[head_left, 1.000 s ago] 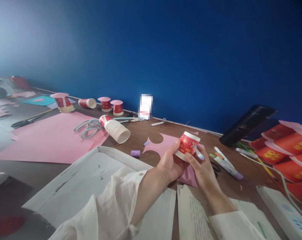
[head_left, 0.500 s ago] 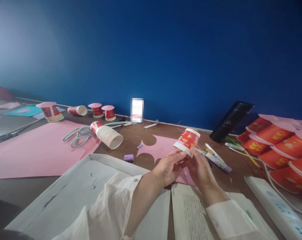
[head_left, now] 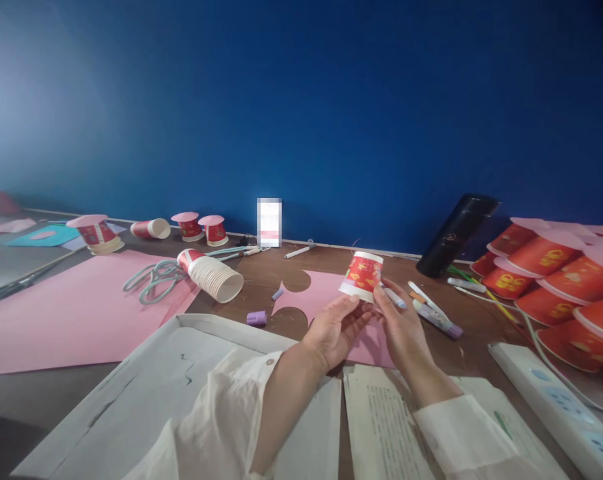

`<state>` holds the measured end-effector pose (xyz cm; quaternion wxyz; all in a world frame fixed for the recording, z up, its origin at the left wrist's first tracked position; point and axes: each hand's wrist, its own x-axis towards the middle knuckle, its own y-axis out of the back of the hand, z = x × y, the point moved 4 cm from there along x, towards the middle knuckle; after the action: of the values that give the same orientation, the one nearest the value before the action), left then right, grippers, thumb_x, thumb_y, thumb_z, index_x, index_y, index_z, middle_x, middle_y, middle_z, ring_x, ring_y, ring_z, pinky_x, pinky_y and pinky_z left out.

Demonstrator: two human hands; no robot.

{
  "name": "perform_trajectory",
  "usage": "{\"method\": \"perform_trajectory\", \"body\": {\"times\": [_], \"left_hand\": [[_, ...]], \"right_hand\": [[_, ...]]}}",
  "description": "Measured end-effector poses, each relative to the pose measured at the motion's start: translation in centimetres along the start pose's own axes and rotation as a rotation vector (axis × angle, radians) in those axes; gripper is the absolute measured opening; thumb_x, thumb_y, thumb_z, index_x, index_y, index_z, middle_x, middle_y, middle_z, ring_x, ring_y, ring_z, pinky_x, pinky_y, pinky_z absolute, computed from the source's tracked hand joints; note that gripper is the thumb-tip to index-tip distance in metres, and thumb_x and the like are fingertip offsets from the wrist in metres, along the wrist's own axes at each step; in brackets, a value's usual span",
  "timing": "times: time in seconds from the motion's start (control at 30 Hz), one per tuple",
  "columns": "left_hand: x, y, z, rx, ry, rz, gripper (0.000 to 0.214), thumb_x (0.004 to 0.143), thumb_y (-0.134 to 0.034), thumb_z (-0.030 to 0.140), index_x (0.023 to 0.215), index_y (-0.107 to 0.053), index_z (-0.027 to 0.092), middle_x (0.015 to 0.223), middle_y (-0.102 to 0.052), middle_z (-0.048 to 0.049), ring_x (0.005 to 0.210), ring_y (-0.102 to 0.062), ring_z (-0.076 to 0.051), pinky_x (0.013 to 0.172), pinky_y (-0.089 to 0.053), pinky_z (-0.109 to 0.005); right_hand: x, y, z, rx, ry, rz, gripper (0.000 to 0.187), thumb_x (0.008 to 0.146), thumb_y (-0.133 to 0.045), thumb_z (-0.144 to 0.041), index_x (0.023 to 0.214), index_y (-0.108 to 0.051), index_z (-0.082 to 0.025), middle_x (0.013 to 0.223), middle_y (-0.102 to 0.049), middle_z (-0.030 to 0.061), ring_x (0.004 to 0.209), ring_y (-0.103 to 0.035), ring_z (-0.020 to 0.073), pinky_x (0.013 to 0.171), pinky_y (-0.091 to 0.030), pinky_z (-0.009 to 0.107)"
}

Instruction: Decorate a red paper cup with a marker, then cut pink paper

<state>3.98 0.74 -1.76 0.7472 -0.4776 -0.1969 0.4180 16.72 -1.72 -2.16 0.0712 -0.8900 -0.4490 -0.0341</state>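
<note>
A red paper cup (head_left: 362,275) with yellow patterns is upside down, rim down and slightly tilted, above the table. My left hand (head_left: 334,330) grips its rim from the left, thumb on the near edge and fingers curled beneath. On the other side my right hand (head_left: 400,333) grips the rim, thumb against the cup's side. A pale marker (head_left: 394,296) shows beside my right fingers; I cannot tell whether it touches them. Under the hands lies pink paper (head_left: 311,293) with round cut-outs. The cup's inside is hidden.
A stack of paper cups (head_left: 211,277) lies on its side by grey-handled scissors (head_left: 154,280). Red cups with pink discs (head_left: 546,260) are piled right, near a black bottle (head_left: 456,237) and a power strip (head_left: 551,400). A white box lid (head_left: 146,393) lies front left.
The cup has shifted slightly left in the view and stands more upright, with both hands still on it. The surroundings shift a little as the camera moves.
</note>
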Motion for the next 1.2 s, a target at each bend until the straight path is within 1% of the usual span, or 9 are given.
{"method": "perform_trajectory", "body": {"times": [0.07,0.13,0.2,0.27,0.33,0.43,0.57,0.93,1.2], "left_hand": [[0.1,0.3,0.2,-0.034,-0.018,0.101,0.01,0.083,-0.069,0.014,0.09,-0.073,0.008,0.082,-0.071,-0.0079,0.077,-0.066,-0.012,0.081,-0.055,-0.023],[0.2,0.4,0.4,-0.053,-0.027,0.194,0.007,0.084,-0.067,0.012,0.085,-0.072,0.008,0.078,-0.069,-0.0074,0.074,-0.066,-0.011,0.076,-0.055,-0.022],[0.2,0.5,0.5,-0.053,-0.038,0.242,0.006,0.084,-0.065,0.01,0.082,-0.071,0.008,0.076,-0.069,-0.0074,0.073,-0.067,-0.012,0.075,-0.055,-0.022],[0.2,0.4,0.6,-0.042,-0.06,0.24,0.006,0.084,-0.065,0.01,0.082,-0.071,0.008,0.076,-0.069,-0.0076,0.074,-0.067,-0.012,0.076,-0.055,-0.022],[0.2,0.5,0.7,-0.027,-0.087,0.223,0.005,0.083,-0.067,0.01,0.081,-0.071,0.008,0.076,-0.07,-0.0078,0.075,-0.068,-0.012,0.079,-0.055,-0.023],[0.3,0.7,0.7,-0.012,-0.113,0.212,0.003,0.08,-0.07,0.011,0.08,-0.072,0.008,0.079,-0.071,-0.0081,0.077,-0.068,-0.013,0.083,-0.054,-0.026],[0.5,0.8,0.6,0.003,-0.117,0.198,0.007,0.076,-0.074,0.012,0.082,-0.073,0.008,0.079,-0.071,-0.0078,0.077,-0.068,-0.014,0.086,-0.053,-0.027],[0.8,0.9,0.4,0.036,-0.115,0.111,0.007,0.077,-0.075,0.014,0.081,-0.073,0.008,0.077,-0.071,-0.0071,0.073,-0.066,-0.012,0.085,-0.052,-0.025],[0.8,0.9,0.5,0.033,-0.119,0.144,0.004,0.079,-0.071,0.012,0.079,-0.073,0.008,0.075,-0.07,-0.0067,0.074,-0.067,-0.012,0.085,-0.053,-0.026]], "right_hand": [[0.1,0.8,-0.2,-0.089,0.061,0.092,0.054,0.08,-0.071,-0.054,0.124,-0.062,-0.023,0.107,-0.074,0.0087,0.089,-0.073,0.0241,0.071,-0.06,0.037],[-0.1,1.1,-1.0,-0.128,0.197,0.104,0.049,0.087,-0.063,-0.055,0.123,-0.063,-0.021,0.106,-0.074,0.0113,0.09,-0.073,0.0247,0.071,-0.06,0.039],[-0.8,1.3,-2.1,-0.226,0.354,0.131,0.045,0.092,-0.057,-0.051,0.126,-0.063,-0.021,0.099,-0.075,0.0105,0.087,-0.073,0.0227,0.075,-0.06,0.04],[-1.8,1.2,-3.3,-0.345,0.522,0.119,0.039,0.095,-0.056,-0.044,0.125,-0.065,-0.021,0.1,-0.075,0.01,0.083,-0.072,0.0215,0.078,-0.058,0.04],[-3.0,0.8,-4.5,-0.46,0.747,0.082,0.029,0.094,-0.058,-0.036,0.117,-0.07,-0.021,0.102,-0.074,0.0093,0.094,-0.07,0.0234,0.087,-0.055,0.041],[-4.1,0.4,-5.4,-0.494,0.891,-0.005,0.023,0.094,-0.059,-0.026,0.112,-0.07,-0.021,0.105,-0.074,0.0079,0.096,-0.068,0.022,0.088,-0.053,0.038],[-4.3,0.1,-5.6,-0.554,0.894,-0.049,0.019,0.093,-0.059,-0.023,0.108,-0.07,-0.021,0.095,-0.074,0.0053,0.088,-0.069,0.0191,0.081,-0.054,0.034],[-4.1,-0.5,-5.4,-0.646,0.918,-0.091,0.018,0.095,-0.057,-0.024,0.107,-0.069,-0.022,0.097,-0.075,0.006,0.089,-0.069,0.0205,0.082,-0.052,0.037],[-4.0,-0.4,-5.2,-0.675,0.852,-0.032,0.019,0.096,-0.056,-0.032,0.102,-0.071,-0.022,0.093,-0.075,0.0057,0.087,-0.069,0.0216,0.082,-0.053,0.039]]}}
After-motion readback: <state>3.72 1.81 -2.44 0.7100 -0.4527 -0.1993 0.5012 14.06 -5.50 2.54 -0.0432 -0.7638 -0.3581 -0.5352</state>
